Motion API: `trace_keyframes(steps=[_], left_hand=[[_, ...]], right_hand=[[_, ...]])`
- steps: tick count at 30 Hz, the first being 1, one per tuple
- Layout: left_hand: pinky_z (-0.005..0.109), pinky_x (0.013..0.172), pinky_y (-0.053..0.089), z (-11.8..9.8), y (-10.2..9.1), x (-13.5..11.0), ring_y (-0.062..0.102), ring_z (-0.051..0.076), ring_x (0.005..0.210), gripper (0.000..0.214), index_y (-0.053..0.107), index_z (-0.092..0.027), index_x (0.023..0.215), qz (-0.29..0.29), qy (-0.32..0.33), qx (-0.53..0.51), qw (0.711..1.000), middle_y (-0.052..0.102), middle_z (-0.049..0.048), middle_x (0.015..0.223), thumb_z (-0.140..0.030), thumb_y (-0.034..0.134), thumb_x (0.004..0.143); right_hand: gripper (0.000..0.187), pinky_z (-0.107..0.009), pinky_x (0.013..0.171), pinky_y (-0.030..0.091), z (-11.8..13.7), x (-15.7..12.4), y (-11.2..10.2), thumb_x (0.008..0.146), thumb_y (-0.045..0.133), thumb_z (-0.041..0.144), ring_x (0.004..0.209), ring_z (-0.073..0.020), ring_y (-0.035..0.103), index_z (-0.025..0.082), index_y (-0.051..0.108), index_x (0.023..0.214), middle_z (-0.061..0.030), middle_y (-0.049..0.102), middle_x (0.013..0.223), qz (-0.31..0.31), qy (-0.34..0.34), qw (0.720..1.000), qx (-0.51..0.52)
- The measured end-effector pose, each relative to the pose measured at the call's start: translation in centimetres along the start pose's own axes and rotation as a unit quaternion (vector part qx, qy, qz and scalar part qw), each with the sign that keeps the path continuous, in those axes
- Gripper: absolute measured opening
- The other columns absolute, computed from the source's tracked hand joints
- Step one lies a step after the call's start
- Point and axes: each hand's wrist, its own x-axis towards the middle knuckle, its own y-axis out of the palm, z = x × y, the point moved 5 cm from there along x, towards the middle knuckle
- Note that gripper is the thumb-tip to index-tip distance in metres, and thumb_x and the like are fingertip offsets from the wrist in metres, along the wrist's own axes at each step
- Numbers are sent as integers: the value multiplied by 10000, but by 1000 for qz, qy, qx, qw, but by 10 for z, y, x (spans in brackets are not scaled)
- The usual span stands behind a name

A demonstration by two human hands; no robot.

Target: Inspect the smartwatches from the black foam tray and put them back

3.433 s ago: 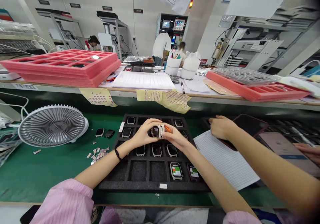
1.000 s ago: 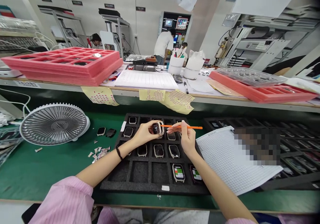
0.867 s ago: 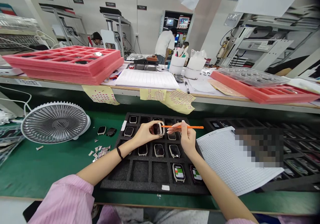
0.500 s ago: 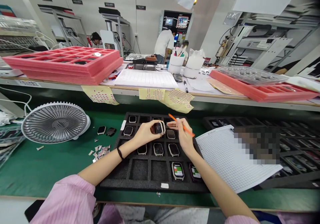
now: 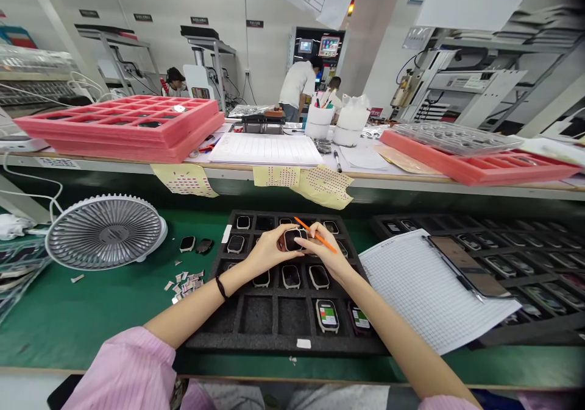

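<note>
My left hand (image 5: 274,248) grips a dark-screened smartwatch (image 5: 293,240) above the upper part of a black foam tray (image 5: 256,337). My right hand (image 5: 324,256) comes in from the right and touches the watch. Pinched in its fingers is a thin orange stick (image 5: 317,235), which slants across the watch's right side. Under my hands, several more smartwatches sit in the tray's square compartments, such as one with a lit screen (image 5: 327,315). My fingers hide part of the watch in hand.
A round grey fan (image 5: 104,232), two loose watches (image 5: 187,243) and paper scraps (image 5: 183,285) lie left of the tray. On the right are a grid sheet (image 5: 425,288), a phone-like slab (image 5: 461,267) and another watch tray (image 5: 525,258). Red foam trays (image 5: 119,133) sit on the shelf beyond.
My right hand has moved left from beside the watch onto it. The orange stick has swung from level to slanting, its tip now over the watch. My left hand still holds the watch.
</note>
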Motion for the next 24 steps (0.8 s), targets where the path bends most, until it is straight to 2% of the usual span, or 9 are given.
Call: trace_keyframes(steps=[2, 7, 11, 19, 24], left_hand=[[215, 549, 461, 0, 0, 0, 531, 95, 564, 591, 528, -174, 1201, 2, -7, -2, 1000, 652, 19, 855, -406, 735, 698], [208, 551, 464, 0, -2, 1, 538, 83, 588, 580, 520, -178, 1211, 3, -21, -28, 999, 643, 54, 1043, -351, 733, 701], [208, 549, 460, 2, -4, 3, 544, 93, 593, 582, 521, -173, 1213, -3, -28, -21, 999, 651, 44, 974, -330, 733, 695], [208, 556, 463, 6, -7, 4, 551, 94, 598, 572, 515, -166, 1224, -8, -20, -5, 1000, 650, 35, 940, -320, 718, 712], [216, 591, 486, 10, -10, 8, 567, 95, 647, 566, 524, -162, 1231, -15, -12, 7, 1000, 638, 62, 1063, -299, 712, 716]], right_hand=[[586, -184, 598, 527, 0, 0, 0, 572, 783, 429, 638, -14, 450, 154, 301, 760, 49, 391, 717, 2, -3, 1000, -1], [501, -221, 648, 562, 1, 2, -5, 656, 711, 444, 723, -40, 490, 153, 320, 772, 25, 413, 775, -1, -20, 999, 28], [487, -252, 693, 578, 1, 4, -12, 677, 698, 431, 754, -43, 476, 153, 308, 768, 16, 421, 810, -13, -54, 998, 16], [495, -274, 701, 571, -1, 5, -15, 689, 684, 454, 733, -43, 486, 160, 295, 772, 26, 428, 794, -7, -71, 997, 11], [492, -208, 663, 511, -1, 11, -22, 687, 664, 504, 656, -32, 442, 157, 321, 745, 27, 445, 760, -32, -99, 991, -89]])
